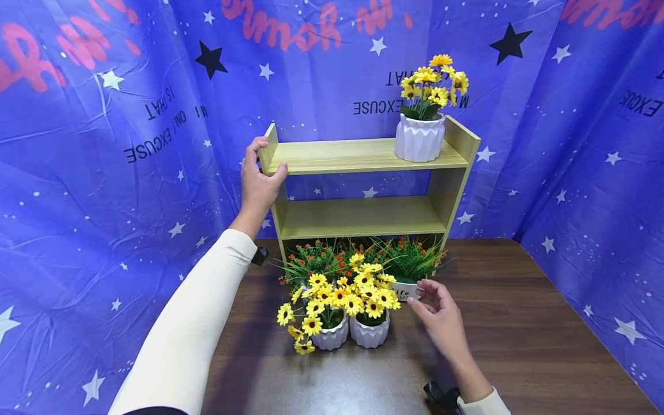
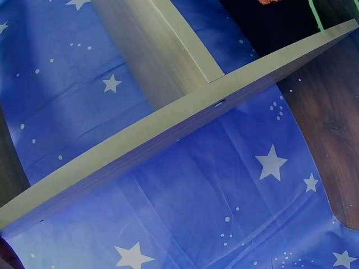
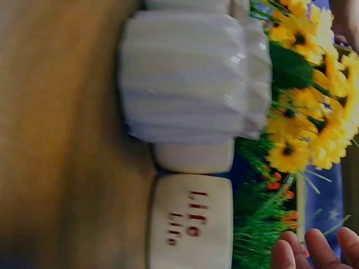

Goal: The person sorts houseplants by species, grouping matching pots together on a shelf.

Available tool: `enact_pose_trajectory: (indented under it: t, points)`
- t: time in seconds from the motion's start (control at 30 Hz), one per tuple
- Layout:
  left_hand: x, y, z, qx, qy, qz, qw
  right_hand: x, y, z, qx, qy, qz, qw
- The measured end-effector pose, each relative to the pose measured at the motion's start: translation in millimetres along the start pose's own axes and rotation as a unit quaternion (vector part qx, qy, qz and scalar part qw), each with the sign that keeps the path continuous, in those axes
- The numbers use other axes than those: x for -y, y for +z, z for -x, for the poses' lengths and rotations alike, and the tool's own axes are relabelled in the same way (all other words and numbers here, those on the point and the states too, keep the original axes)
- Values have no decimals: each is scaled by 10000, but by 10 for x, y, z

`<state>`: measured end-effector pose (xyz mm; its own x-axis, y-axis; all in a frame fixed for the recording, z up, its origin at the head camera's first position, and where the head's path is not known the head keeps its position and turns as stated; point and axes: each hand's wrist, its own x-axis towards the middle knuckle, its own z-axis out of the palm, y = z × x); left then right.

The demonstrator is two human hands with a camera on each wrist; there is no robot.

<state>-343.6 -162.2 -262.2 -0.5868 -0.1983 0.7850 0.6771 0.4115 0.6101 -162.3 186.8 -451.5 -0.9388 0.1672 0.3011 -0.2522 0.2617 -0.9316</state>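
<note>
My left hand (image 1: 261, 183) grips the upper left side panel of a two-tier wooden shelf (image 1: 358, 216), its thumb at the front edge of the top board. In the left wrist view that side panel (image 2: 140, 128) runs diagonally. Relaxed and slightly bent, the fingers of my right hand (image 1: 443, 324) hold nothing, close to a white planter (image 1: 406, 291) lettered "Life". To its left stand two white fluted pots of yellow flowers, a left pot (image 1: 331, 336) and a right pot (image 1: 370, 333). The right wrist view shows a fluted pot (image 3: 185, 78) and the lettered planter (image 3: 190, 224).
Another fluted white pot (image 1: 420, 139) with yellow flowers stands at the right end of the top board. Green plants with small red flowers (image 1: 316, 260) grow before the shelf's base. Below lies a dark wooden table (image 1: 519, 323); a blue starred curtain (image 1: 321, 86) hangs behind.
</note>
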Motion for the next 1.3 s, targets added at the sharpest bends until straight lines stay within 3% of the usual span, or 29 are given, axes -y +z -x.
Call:
enact_pose_trajectory:
  t: [0.3,0.53,0.67,0.9,1.17,1.3]
  points:
    - [-29,31,3,-43,-102,69,9999,-216,127,162,585,339,107,9977]
    - [-423,-23,92,-43,1,184,9998,-325,280,257,1348,650,181,9886]
    - [-450,-31,103,-11,-26,221,9998,-365,349,273,1445,777,173,9863]
    - [-429,-31,99,-101,130,211,9996,-356,444,301,1459,815,133,9858]
    - [-88,32,13,-69,-30,185,9998,-382,595,340,1025,875,-42,9909]
    - [-18,29,-8,-17,-110,126,9999,-373,666,352,912,943,24,9913]
